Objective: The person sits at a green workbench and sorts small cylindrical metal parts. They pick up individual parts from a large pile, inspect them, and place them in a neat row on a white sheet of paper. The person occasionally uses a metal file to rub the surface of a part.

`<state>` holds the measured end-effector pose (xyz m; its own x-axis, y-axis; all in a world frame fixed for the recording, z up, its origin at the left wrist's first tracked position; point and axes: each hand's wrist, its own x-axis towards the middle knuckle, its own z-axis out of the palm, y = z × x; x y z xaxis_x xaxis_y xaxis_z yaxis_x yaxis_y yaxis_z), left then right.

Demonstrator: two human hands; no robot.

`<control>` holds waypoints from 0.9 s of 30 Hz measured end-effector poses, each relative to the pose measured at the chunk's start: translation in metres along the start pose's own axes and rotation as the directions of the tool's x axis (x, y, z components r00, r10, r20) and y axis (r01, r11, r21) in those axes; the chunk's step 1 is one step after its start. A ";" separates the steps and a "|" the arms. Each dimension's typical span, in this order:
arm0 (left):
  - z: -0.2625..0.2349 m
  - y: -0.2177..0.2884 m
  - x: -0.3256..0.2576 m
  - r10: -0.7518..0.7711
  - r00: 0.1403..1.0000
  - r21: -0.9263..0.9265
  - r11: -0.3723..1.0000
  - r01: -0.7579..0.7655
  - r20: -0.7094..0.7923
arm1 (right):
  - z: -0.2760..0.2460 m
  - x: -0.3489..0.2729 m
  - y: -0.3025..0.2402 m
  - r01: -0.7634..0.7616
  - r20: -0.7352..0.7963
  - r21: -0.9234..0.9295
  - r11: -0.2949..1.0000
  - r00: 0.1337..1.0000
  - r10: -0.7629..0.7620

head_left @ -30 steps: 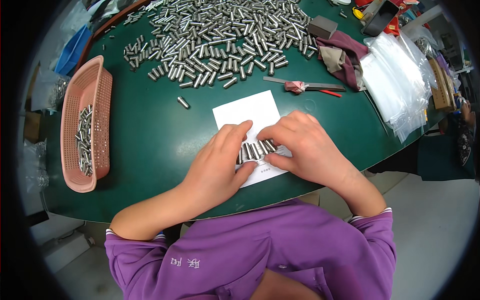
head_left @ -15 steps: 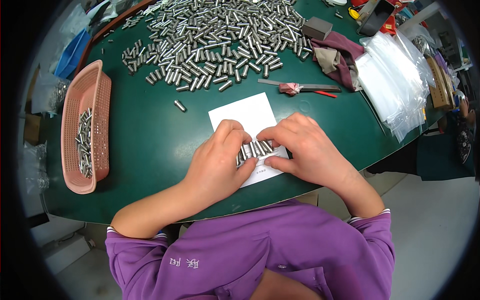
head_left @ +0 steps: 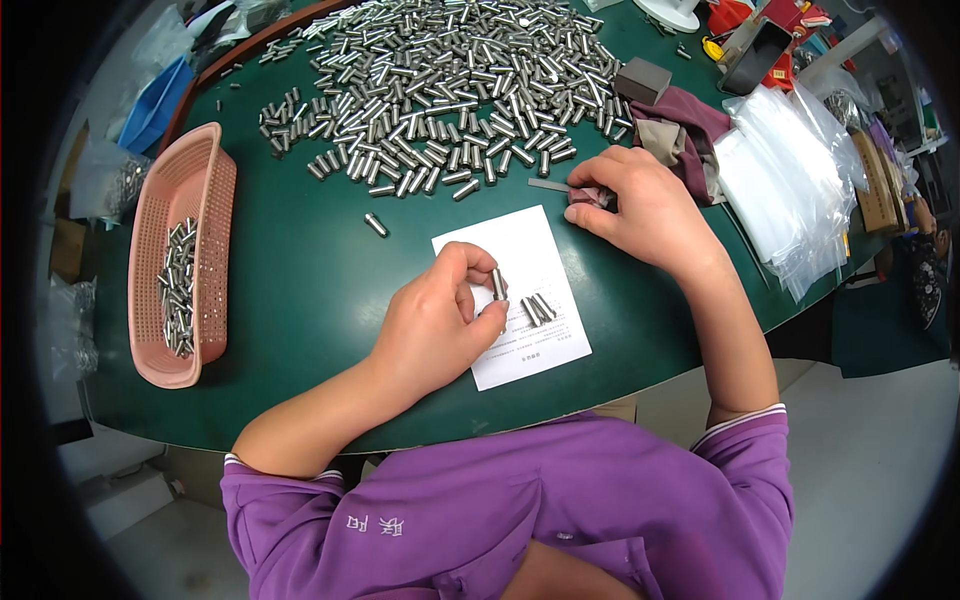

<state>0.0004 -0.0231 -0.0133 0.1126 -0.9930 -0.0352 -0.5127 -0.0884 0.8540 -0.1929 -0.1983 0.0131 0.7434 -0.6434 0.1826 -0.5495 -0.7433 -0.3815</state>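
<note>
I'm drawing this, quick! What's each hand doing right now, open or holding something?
Left hand: closed, holding at least one metal pin.
Right hand: curled around a wrapped flat tool; can't tell if gripping.

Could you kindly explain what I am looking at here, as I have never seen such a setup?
There is no robot: these are a person's bare hands, seen from above by a wide fisheye camera worn on the head, so edges curve.

The left hand holds a metal pin over a white sheet, where a few more pins lie. The right hand is at the wrapped part of a flat tool; whether it grips firmly is unclear.

On the green table are a large pile of metal pins, a pink basket holding small metal parts, and clear plastic bags.
</note>
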 end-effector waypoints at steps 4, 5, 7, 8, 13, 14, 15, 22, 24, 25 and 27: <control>0.001 -0.005 0.003 -0.018 1.000 -0.159 0.987 0.014 -0.023 | 0.006 0.005 -0.003 -0.056 0.035 -0.012 0.998 0.998 0.056; 0.001 -0.005 0.003 -0.035 0.999 -0.178 0.983 0.031 -0.015 | 0.008 0.006 -0.005 -0.058 0.040 -0.025 0.998 0.997 0.059; 0.000 -0.004 0.004 -0.036 0.999 -0.184 0.982 0.033 -0.010 | 0.015 0.009 -0.009 -0.062 0.043 -0.109 0.992 0.997 0.067; 0.000 -0.004 0.005 -0.036 0.999 -0.187 0.982 0.034 -0.008 | 0.017 0.010 -0.011 -0.064 0.043 -0.151 0.986 0.997 0.071; -0.002 0.000 0.007 -0.103 0.994 -0.278 0.954 0.109 0.037 | 0.020 0.012 -0.011 -0.056 0.031 -0.083 0.995 0.998 0.059; -0.002 0.002 0.008 -0.122 0.991 -0.289 0.948 0.132 0.054 | 0.020 0.011 -0.008 -0.044 0.009 -0.035 0.998 0.999 0.045; -0.003 0.001 0.008 -0.121 0.991 -0.299 0.945 0.130 0.050 | 0.018 0.010 -0.007 -0.031 -0.022 -0.030 0.999 0.999 0.030; 0.001 -0.012 0.005 -0.071 0.997 -0.291 0.955 0.059 -0.032 | -0.001 -0.007 -0.008 -0.154 0.022 0.066 0.986 0.988 0.152; 0.003 -0.011 0.006 -0.064 0.997 -0.289 0.956 0.050 -0.039 | 0.001 -0.003 -0.001 -0.162 -0.001 0.064 0.985 0.987 0.162; 0.003 -0.011 0.007 -0.064 0.997 -0.298 0.953 0.050 -0.037 | 0.003 0.001 0.006 -0.148 -0.021 0.037 0.988 0.989 0.149; 0.002 -0.009 0.008 -0.088 0.996 -0.326 0.942 0.077 -0.019 | 0.001 0.012 0.014 -0.176 0.043 0.050 0.983 0.984 0.174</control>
<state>0.0039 -0.0301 -0.0221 0.1732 -0.9798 -0.1003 -0.1968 -0.1342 0.9712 -0.1913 -0.2163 0.0089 0.6521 -0.7544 0.0745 -0.6519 -0.6082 -0.4529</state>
